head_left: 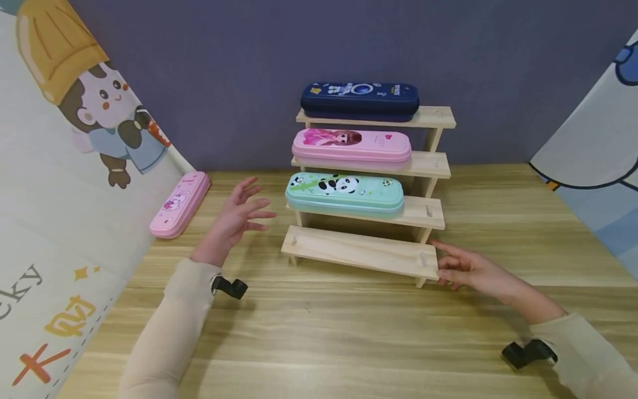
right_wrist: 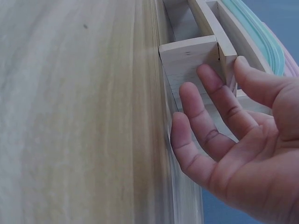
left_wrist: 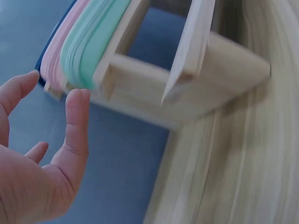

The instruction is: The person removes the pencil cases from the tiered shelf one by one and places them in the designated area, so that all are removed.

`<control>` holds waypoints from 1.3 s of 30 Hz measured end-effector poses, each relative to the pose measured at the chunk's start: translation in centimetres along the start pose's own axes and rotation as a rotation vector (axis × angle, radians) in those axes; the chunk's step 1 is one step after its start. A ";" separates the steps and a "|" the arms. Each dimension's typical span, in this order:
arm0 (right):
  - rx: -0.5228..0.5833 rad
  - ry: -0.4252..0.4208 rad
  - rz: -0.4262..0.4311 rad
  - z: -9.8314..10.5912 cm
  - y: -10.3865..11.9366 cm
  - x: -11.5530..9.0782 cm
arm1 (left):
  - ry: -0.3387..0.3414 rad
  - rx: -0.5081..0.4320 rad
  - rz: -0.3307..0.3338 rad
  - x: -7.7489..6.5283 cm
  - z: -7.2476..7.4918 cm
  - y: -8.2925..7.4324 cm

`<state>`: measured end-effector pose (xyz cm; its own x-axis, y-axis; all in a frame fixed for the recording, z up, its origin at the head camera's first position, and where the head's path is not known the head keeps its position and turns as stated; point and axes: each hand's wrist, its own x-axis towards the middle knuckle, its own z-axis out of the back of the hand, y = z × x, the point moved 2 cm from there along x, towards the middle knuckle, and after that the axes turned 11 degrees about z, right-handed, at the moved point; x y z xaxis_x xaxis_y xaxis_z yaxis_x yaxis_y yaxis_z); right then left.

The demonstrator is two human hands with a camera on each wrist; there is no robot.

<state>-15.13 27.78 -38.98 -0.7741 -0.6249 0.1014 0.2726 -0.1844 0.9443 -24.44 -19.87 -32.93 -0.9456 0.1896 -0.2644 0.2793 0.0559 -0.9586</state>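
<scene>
A four-step wooden stand (head_left: 359,252) stands on the table. Its top step bears a dark navy pencil case (head_left: 361,102), the one below a pink pencil case (head_left: 351,147) with a doll picture, and the third a mint-green panda pencil case (head_left: 344,194). The bottom step carries nothing. My right hand (head_left: 471,271) grips the right end of that bottom step, its thumb (right_wrist: 254,77) and index finger (right_wrist: 226,100) on either side of the board's end. To the left of the stand my left hand (head_left: 234,219) hovers with spread fingers, holding nothing.
Another pink pencil case (head_left: 180,205) lies on the wood-grain table (head_left: 319,343) at the far left, beside a printed cloth (head_left: 75,183). Behind the stand rises a dark blue-grey backdrop (head_left: 224,72). A second printed cloth (head_left: 588,122) hangs at the right.
</scene>
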 end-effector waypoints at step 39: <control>0.016 -0.012 -0.009 0.0 -0.3 0.0 | 0.221 -0.002 0.075 2.4 -5.4 -0.7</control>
<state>-15.24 27.83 -39.23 -0.7833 -0.6141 0.0967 0.2568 -0.1780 0.9499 -26.05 -14.15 -32.34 -0.8626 0.4033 -0.3054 0.3483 0.0354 -0.9367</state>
